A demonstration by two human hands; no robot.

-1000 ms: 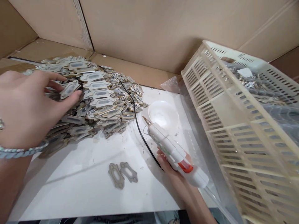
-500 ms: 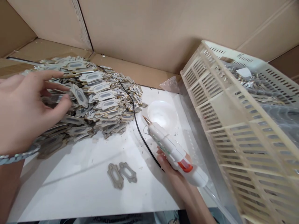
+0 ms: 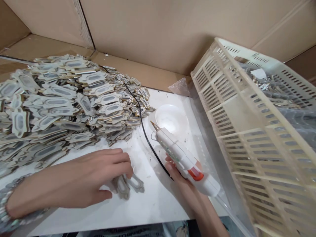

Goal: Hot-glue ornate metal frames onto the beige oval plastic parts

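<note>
My left hand (image 3: pixel 81 179) lies low on the white sheet (image 3: pixel 148 204), its fingers curled together over two flat grey cut-out pieces (image 3: pixel 130 184) that lie side by side, thumb beneath and fingertips on top of them. My right hand (image 3: pixel 182 182) grips a white hot-glue gun (image 3: pixel 184 161) with an orange trigger, its brass nozzle pointing up-left towards a small white dish (image 3: pixel 171 118). The glue gun's black cord (image 3: pixel 142 121) runs across the sheet between the two hands.
A big heap of the same ornate cut-out pieces (image 3: pixel 56 102) fills the left and back of the work area. A cream slotted plastic crate (image 3: pixel 259 131) leans at the right, holding more parts. Cardboard walls (image 3: pixel 158 33) close off the back.
My left hand has left the heap and come down and right onto the two pieces on the white sheet. The right hand and glue gun have hardly moved.
</note>
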